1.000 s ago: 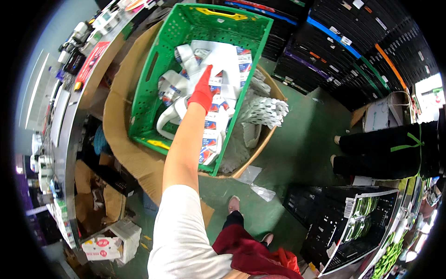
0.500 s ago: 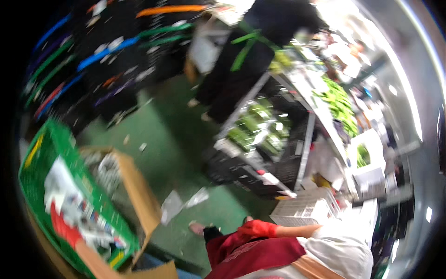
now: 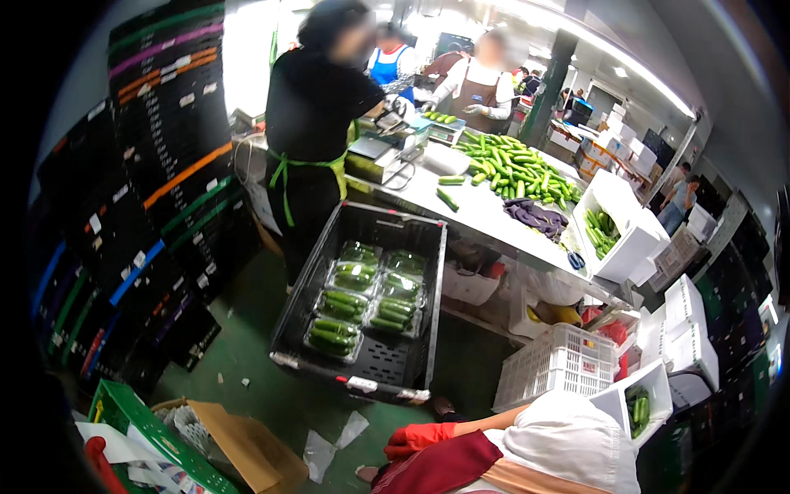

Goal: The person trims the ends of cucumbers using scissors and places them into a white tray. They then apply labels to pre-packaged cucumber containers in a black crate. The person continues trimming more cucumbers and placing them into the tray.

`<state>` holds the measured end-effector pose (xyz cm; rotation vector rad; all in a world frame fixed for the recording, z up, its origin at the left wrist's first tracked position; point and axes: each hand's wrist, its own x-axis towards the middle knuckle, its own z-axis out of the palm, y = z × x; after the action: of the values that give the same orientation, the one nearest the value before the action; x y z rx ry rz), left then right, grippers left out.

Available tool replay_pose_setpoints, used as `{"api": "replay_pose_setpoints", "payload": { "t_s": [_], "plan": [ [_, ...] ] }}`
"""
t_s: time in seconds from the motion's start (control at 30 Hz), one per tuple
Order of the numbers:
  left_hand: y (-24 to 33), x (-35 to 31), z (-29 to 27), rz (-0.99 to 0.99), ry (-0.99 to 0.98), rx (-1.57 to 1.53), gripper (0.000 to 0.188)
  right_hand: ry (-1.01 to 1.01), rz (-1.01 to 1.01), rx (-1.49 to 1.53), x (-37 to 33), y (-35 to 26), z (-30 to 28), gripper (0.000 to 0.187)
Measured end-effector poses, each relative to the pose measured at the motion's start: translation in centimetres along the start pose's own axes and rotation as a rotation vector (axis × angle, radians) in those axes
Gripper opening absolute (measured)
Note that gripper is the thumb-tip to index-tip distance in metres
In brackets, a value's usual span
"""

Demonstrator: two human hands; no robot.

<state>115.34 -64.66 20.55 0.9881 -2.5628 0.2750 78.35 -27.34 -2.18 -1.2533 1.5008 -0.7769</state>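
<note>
My left hand (image 3: 102, 468), in a red glove, is at the lower left beside a green crate (image 3: 156, 432) with white and printed plastic wrapping (image 3: 136, 449) in it. The picture's edge cuts that hand off, and I cannot make out how its fingers lie. Low in front of me, my right hand (image 3: 409, 442), also red-gloved, rests by my dark red apron (image 3: 444, 465), its fingers loosely curled and its palm hidden. Ahead of it on the floor side stands a black crate (image 3: 284, 321) holding several clear-wrapped trays of cucumbers (image 3: 340, 305).
An open cardboard box (image 3: 247, 449) is beside the green crate. Cucumbers (image 3: 514, 169) are heaped on a white table (image 3: 485, 216), with a scale (image 3: 374, 156). A person in black (image 3: 309, 115) stands at its left. White basket (image 3: 559, 362) and foam boxes (image 3: 683, 329) are right. Crates (image 3: 169, 99) are stacked left.
The view has swung up and the blur has cleared; the table and co-workers now show. The green crate and my left hand sit lower, nearer the left corner. My right hand stays by the apron.
</note>
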Motion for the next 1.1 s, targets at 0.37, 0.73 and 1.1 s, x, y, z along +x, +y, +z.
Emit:
{"api": "replay_pose_setpoints", "payload": {
  "t_s": [0.37,0.73,1.1],
  "plan": [
    [34.5,4.9,4.5,0.102,0.015,-0.116,0.058,-0.051,0.004,0.330,-10.4,0.7,-20.0,0.045],
    [44.5,5.8,4.0,0.058,-0.017,-0.073,0.050,-0.046,-0.071,0.275,-11.4,6.7,-27.5,0.044],
    [54.1,4.2,4.6,-0.011,-0.046,-0.050,0.043,-0.422,-0.010,0.499,-9.1,5.6,-32.2,0.043]
  ]
}}
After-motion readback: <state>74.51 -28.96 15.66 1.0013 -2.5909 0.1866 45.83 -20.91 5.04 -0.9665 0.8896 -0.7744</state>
